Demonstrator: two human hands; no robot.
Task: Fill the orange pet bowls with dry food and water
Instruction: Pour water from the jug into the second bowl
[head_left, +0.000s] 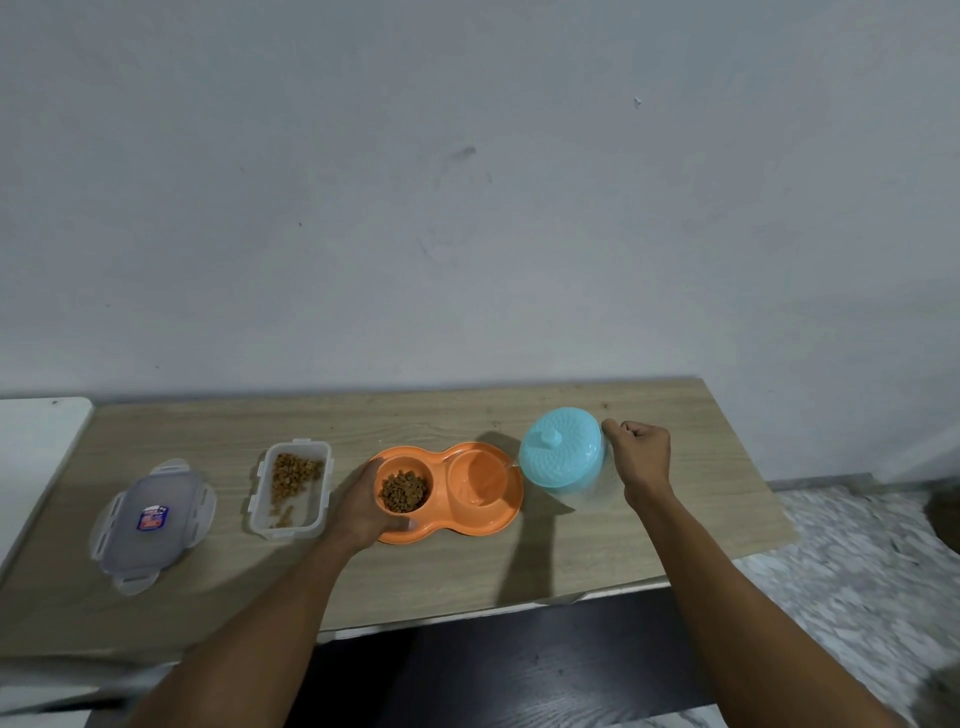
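Observation:
An orange double pet bowl (496, 519) sits on the wooden table. Its left cup holds brown dry food (404, 492). Its right cup has water in it, and a thin stream runs into it from a tilted jug with a light blue lid (562, 451). My right hand (640, 457) grips the jug's handle side and tips it toward the bowl. My left hand (363, 506) holds the bowl's left end, thumb on the near rim.
A clear food container (291, 488) with some kibble stands left of the bowl. Its clear lid (153, 522) lies further left. A white surface (31, 457) adjoins the table's left end. The table's right edge drops to a marbled floor (857, 561).

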